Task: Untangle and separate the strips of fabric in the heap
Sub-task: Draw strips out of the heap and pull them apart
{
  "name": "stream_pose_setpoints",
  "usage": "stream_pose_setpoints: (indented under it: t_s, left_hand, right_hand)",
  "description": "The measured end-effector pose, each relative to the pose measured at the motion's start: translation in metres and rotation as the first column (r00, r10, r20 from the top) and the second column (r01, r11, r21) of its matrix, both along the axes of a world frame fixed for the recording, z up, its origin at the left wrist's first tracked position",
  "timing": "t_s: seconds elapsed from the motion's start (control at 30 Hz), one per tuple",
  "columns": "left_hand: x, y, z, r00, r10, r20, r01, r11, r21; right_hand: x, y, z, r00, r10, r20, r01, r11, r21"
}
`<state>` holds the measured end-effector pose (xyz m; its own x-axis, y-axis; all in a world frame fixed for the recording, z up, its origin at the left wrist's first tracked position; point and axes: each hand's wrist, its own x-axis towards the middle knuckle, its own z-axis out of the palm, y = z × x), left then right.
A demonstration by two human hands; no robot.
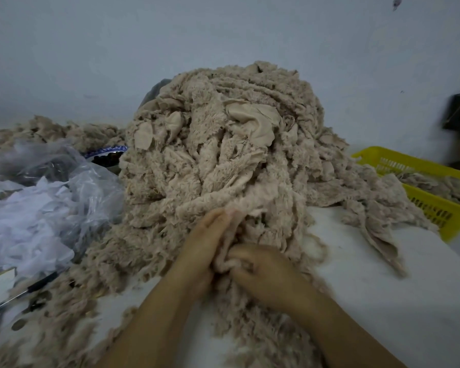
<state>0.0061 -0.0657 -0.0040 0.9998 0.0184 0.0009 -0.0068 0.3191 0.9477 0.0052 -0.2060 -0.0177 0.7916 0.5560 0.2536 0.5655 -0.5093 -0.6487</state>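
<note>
Gripping 1 fluffy beige fabric strip (223, 257) in curled right hand (260, 270); left hand (203, 236) alongside, hold hidden. Hemmed by tall fabric heap (223, 142), yellow plastic basket (398, 158), clear plastic bag (91, 187).
</note>
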Motion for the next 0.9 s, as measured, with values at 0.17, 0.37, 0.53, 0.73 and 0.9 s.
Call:
stream_pose_setpoints:
  t_s: [0.17, 0.37, 0.53, 0.73, 0.9]
  left_hand:
    - [0.002, 0.023, 0.012, 0.999, -0.032, 0.007, 0.033, 0.944, -0.328]
    - [-0.004, 0.002, 0.005, 0.985, -0.138, 0.107, 0.074, 0.887, 0.457]
    - [-0.003, 0.002, -0.002, 0.989, -0.051, 0.141, -0.041, 0.814, 0.580]
    - [0.002, 0.017, 0.011, 0.995, 0.095, -0.005, -0.091, 0.934, -0.347]
    - [0.002, 0.030, 0.014, 0.988, 0.155, 0.015, -0.110, 0.767, -0.632]
  right_hand:
    - [0.005, -0.007, -0.009, 0.990, -0.099, -0.104, 0.103, 0.994, 0.042]
    - [0.014, -0.015, -0.001, 0.945, -0.304, -0.120, 0.327, 0.889, 0.322]
    - [0.018, -0.019, 0.005, 0.924, -0.353, -0.144, 0.380, 0.818, 0.432]
    - [0.020, -0.022, 0.008, 0.911, -0.403, -0.088, 0.402, 0.819, 0.409]
    - [0.023, -0.032, 0.010, 0.850, -0.496, -0.175, 0.510, 0.694, 0.508]
